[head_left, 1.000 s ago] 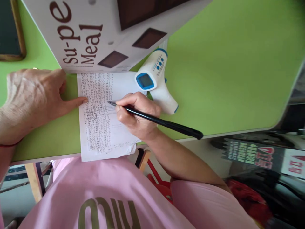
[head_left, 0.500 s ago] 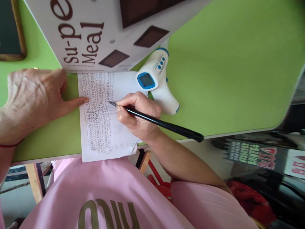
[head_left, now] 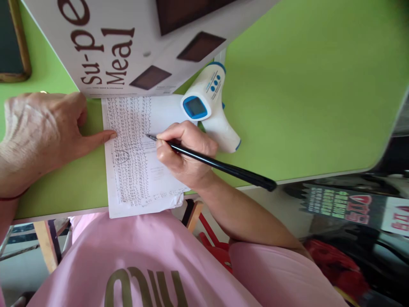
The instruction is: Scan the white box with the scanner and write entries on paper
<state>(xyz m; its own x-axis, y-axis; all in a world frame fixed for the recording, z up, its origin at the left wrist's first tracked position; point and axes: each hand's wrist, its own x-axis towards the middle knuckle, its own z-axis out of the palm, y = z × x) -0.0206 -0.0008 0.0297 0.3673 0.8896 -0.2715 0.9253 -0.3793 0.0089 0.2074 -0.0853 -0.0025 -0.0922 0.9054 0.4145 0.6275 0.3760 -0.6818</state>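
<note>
My right hand grips a black pen between thumb and fingers. The pen's tip meets a white sheet of paper covered in rows of small handwriting, with one oval drawn around a few marks. My left hand rests palm down on the green table, its thumb stretched onto the sheet's left edge and the other fingers partly hidden, beside the corner of the white box. It holds nothing that I can see. Just beyond my right hand lies a white and blue infrared thermometer, partly over the sheet.
A white box printed "Su-per Meal" stands at the sheet's far edge. A dark, wood-framed object is at the far left. The green table extends right. Beyond its near edge are a red chair and a printed sign.
The pen tip has shifted very slightly over the paper in my right hand. The whole view has drifted a little; my left hand stays by the sheet's edge.
</note>
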